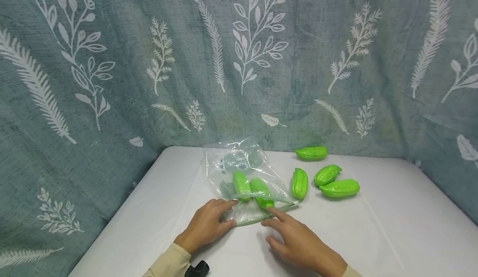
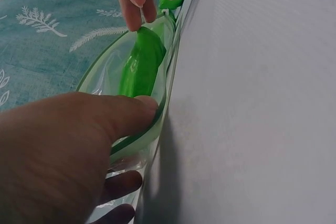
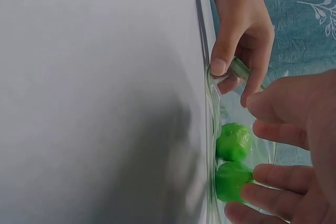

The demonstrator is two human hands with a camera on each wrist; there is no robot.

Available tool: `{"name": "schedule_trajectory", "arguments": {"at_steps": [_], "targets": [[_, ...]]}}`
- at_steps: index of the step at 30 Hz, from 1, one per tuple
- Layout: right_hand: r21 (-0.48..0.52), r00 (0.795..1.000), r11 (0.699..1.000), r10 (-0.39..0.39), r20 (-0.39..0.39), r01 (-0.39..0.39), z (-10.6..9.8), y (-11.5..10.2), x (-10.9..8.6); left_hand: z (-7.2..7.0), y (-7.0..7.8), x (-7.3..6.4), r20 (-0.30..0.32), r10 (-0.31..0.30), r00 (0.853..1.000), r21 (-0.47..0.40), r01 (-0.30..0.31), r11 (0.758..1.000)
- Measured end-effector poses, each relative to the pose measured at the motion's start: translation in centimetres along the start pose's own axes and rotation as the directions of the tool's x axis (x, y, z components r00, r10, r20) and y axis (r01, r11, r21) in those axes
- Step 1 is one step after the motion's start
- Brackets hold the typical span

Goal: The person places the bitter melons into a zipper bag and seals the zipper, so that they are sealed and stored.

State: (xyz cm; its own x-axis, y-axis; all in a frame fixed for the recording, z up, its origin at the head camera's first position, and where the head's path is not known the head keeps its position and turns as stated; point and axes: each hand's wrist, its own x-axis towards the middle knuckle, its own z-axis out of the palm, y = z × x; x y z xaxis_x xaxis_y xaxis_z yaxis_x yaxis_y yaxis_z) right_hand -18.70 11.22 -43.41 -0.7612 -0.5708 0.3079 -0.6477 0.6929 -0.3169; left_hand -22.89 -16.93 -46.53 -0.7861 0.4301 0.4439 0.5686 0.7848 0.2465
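Bag (image 1: pixel 239 166) of clear plastic lies on the worktop (image 1: pixel 388 227), two green vegetables (image 1: pixel 242 185) inside. The left hand's (image 1: pixel 206 223) grip pinches its rim; the right hand's (image 1: pixel 296 239) grip is loosely spread, one fingertip touching a vegetable.

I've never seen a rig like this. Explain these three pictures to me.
There is no machine here, only a person working bare-handed. The wide picture comes from a camera worn on the head, looking forward and down; the two close ones come from cameras on the left and right wrists. On the white table lies a clear plastic bag with a green-edged mouth. Two bright green, ridged, oblong vegetable-shaped pieces are in it, and four similar green pieces lie to its right. The left hand grips the edge of the bag's mouth. The right hand grips nothing; it reaches to the end of one piece in the bag.
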Motion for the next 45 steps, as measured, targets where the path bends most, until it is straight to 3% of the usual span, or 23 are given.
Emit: {"name": "schedule_trajectory", "arguments": {"at_steps": [6, 16, 27, 35, 40, 45], "targets": [[0.036, 0.999, 0.999, 0.026, 0.028, -0.027, 0.3, 0.1, 0.6, 0.1, 0.0, -0.1, -0.014, 0.014, 1.0, 0.002, -0.014, 1.0], [0.067, 0.999, 0.997, 0.024, 0.032, -0.026, 0.7, -0.1, 1.6, 0.0, 0.1, -0.2, 0.015, -0.009, 1.0, 0.013, 0.009, 1.0], [0.077, 0.999, 0.997, 0.026, 0.036, -0.029, 1.4, 0.3, 1.8, 0.0, 0.1, -0.2, 0.015, -0.01, 1.0, 0.016, 0.01, 1.0], [0.08, 0.998, 0.996, 0.046, 0.041, -0.049, 1.4, 0.4, 2.0, 0.0, 0.0, -0.2, -0.018, 0.018, 1.0, 0.022, -0.017, 1.0], [0.077, 0.997, 0.995, 0.052, 0.056, -0.057, 1.4, 0.6, 2.0, 0.1, 0.0, -0.3, -0.003, 0.009, 1.0, 0.015, -0.009, 1.0], [0.082, 0.999, 0.996, 0.032, -0.007, -0.032, 1.0, 1.2, 1.8, 0.1, 0.1, -0.2, -0.012, 0.018, 1.0, 0.033, -0.017, 0.999]]}}
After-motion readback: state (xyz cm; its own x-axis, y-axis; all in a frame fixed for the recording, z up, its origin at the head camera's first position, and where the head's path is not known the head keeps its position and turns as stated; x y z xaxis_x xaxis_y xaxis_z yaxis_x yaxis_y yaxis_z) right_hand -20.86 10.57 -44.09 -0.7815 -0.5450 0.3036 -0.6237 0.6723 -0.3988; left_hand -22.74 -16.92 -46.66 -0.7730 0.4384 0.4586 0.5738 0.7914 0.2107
